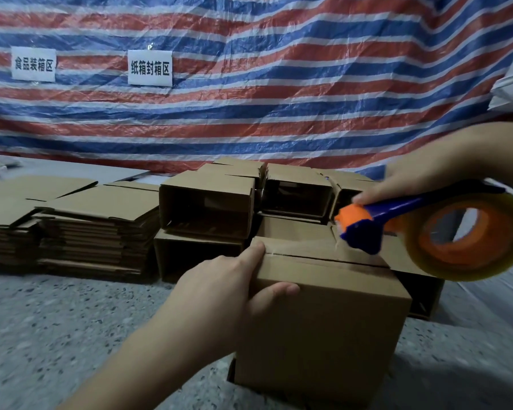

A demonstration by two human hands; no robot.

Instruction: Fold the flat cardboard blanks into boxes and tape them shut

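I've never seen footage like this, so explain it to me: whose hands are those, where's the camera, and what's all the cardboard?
There is one picture, from a camera worn on a person's head, looking down at their own bare hands. The left hand steadies a box on the speckled floor. The right hand holds a tape dispenser to the box top, where tape covers the seam. Behind stand folded boxes with open sides. At left lie stacked flat blanks. A striped tarp with two paper signs hangs behind.
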